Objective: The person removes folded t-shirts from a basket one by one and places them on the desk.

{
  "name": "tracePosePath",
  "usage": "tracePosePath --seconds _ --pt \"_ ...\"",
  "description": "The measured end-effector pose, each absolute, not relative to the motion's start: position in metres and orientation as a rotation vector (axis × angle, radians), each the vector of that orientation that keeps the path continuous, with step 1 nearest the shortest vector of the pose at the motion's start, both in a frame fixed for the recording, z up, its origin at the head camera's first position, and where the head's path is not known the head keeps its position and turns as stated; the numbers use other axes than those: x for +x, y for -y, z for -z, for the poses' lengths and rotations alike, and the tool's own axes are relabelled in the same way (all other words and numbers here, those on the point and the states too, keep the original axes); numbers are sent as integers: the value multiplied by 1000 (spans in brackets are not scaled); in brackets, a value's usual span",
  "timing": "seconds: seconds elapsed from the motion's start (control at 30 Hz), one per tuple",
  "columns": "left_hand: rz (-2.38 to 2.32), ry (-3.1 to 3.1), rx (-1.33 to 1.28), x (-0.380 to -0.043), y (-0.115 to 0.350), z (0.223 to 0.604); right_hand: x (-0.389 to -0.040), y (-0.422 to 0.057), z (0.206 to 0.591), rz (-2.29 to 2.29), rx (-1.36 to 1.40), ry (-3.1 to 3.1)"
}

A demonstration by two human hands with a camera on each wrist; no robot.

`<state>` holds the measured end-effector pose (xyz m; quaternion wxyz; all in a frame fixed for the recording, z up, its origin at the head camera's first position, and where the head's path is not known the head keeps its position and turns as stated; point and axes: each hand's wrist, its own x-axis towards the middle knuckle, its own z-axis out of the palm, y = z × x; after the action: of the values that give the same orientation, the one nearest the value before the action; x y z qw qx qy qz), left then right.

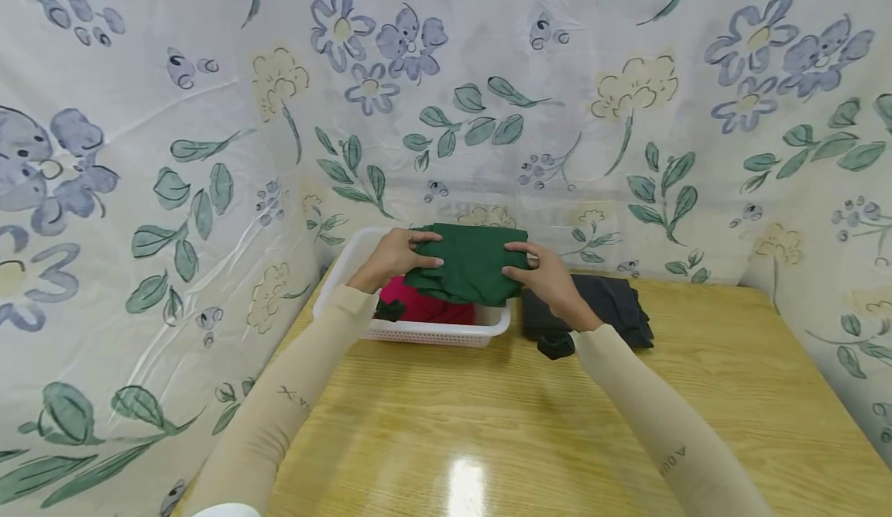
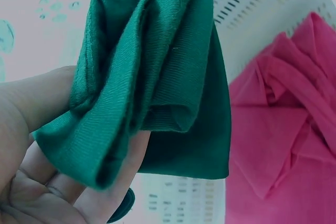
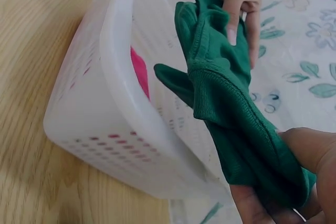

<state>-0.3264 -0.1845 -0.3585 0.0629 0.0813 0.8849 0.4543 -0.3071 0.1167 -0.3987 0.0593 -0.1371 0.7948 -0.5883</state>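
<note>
Both hands hold a folded green garment (image 1: 474, 265) above a white plastic basket (image 1: 493, 334). My left hand (image 1: 399, 254) grips its left end, and in the left wrist view the thumb and fingers pinch the layered green cloth (image 2: 136, 66). At the opposite end my right hand (image 1: 547, 275) pinches the folds, thumb on one face and fingers on the other, as the right wrist view shows. Under the garment, a red-pink cloth (image 1: 432, 309) lies inside the basket, partly hidden by the green cloth.
Right of the basket a folded dark grey garment (image 1: 606, 308) lies on the wooden table (image 1: 446, 401). A small black band-like item (image 1: 555, 346) is near my right wrist, a dark one (image 1: 390, 310) near my left. Floral fabric (image 1: 446, 153) hangs behind and at the sides.
</note>
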Motion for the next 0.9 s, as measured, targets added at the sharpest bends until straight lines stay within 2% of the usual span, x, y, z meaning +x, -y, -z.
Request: tracePosePath --seconds 0.9 --pt "-1377 -2731 426 -324 128 358 -296 -175 399 1769 -384 -2491"
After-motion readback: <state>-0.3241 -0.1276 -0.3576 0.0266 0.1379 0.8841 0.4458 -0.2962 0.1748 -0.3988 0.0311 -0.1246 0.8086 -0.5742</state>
